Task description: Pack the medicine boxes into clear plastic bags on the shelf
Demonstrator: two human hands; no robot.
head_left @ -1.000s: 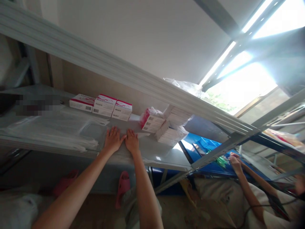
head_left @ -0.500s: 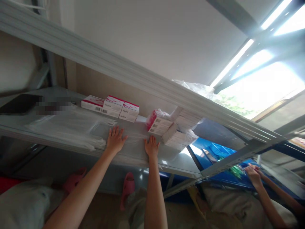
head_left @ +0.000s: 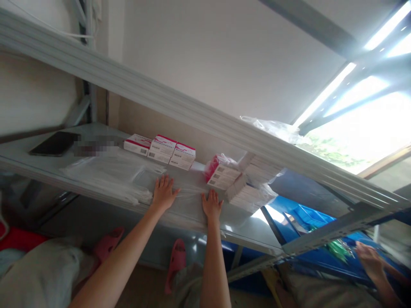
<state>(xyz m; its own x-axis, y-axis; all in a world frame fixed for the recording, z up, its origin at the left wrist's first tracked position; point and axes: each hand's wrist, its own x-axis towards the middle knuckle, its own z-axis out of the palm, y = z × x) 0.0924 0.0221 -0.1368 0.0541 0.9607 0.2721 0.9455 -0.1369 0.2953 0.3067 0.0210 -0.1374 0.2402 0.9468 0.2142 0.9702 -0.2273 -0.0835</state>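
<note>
My left hand (head_left: 163,193) lies flat on the grey shelf (head_left: 236,226), fingers spread, at the right end of a pile of clear plastic bags (head_left: 105,173). My right hand (head_left: 212,205) also rests flat with its fingers apart, just in front of a plastic-wrapped pack of pink and white boxes (head_left: 221,172). Between the two hands a thin clear plastic bag (head_left: 189,193) lies on the shelf. Behind my left hand stand short stacks of white and pink boxes (head_left: 162,149) by the wall. Neither hand holds anything.
A dark tablet-like slab (head_left: 56,143) lies at the shelf's left end. More wrapped white boxes (head_left: 248,192) stand right of my right hand. An upper shelf beam (head_left: 180,109) crosses overhead. Another person's hand (head_left: 369,259) is at the right, near a blue bin (head_left: 316,216) and green items (head_left: 338,250).
The view has shifted, so the shelf and boxes appear further right and slightly lower. Both my hands stay flat in the same places on the shelf.
</note>
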